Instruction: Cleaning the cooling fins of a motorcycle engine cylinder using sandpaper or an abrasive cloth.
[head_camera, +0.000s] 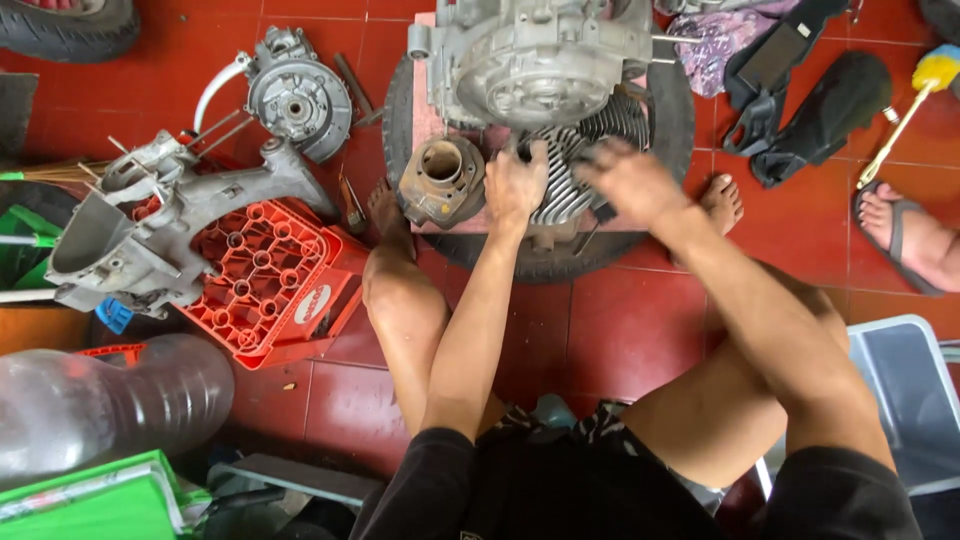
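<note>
I sit over a tyre (665, 120) that lies flat on the red tile floor with a pink board (430, 110) on it. On the board stand a grey engine case (530, 55), a finned cylinder head (590, 135) and a rusty cylinder barrel (443, 180). My left hand (515, 185) rests with spread fingers on the left edge of the finned head. Blurred by motion, my right hand (630, 180) lies on the head's right side; a dark part shows under its fingers.
A red plastic crate (275, 285) at left carries a grey engine casing (160, 225). A round metal cover (295, 100) lies behind it. Black sandals (810, 100), another person's foot (915, 235), a yellow-headed brush (915, 100) and a grey stool (905, 395) are at right.
</note>
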